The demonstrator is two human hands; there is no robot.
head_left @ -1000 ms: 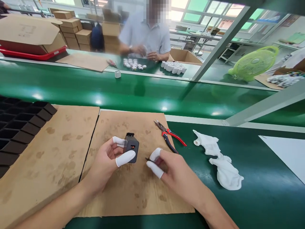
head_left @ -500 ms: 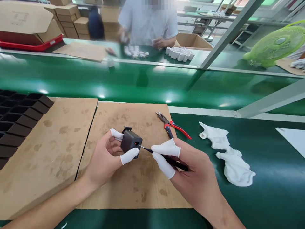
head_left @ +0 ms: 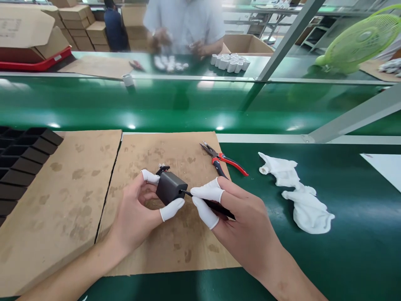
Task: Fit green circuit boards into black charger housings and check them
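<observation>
My left hand [head_left: 138, 209], with white finger cots on thumb and index finger, grips a black power adapter casing [head_left: 171, 188]. A part with metal prongs [head_left: 163, 168] stands out at its far end. My right hand [head_left: 238, 217], also in white finger cots, is closed on black tweezers [head_left: 216, 205], held like a pen. The tweezers' tip is at a small opening in the casing's right face; how deep it reaches I cannot tell. Red-handled pliers [head_left: 221, 159] lie on the cardboard [head_left: 163, 251] beyond my right hand.
Black open casings [head_left: 23, 163] stand in rows at the left. White gloves [head_left: 300, 196] lie on the green table to the right. Behind the green conveyor belt [head_left: 94, 102], a person works near white ring-like pieces [head_left: 232, 62]. A metal post [head_left: 288, 42] and a green fan [head_left: 360, 42] are beyond.
The tweezers' tip has moved from in front of the casing's face to its opening. The casing has turned slightly, and my right hand has come left. A white piece shows more clearly by the belt.
</observation>
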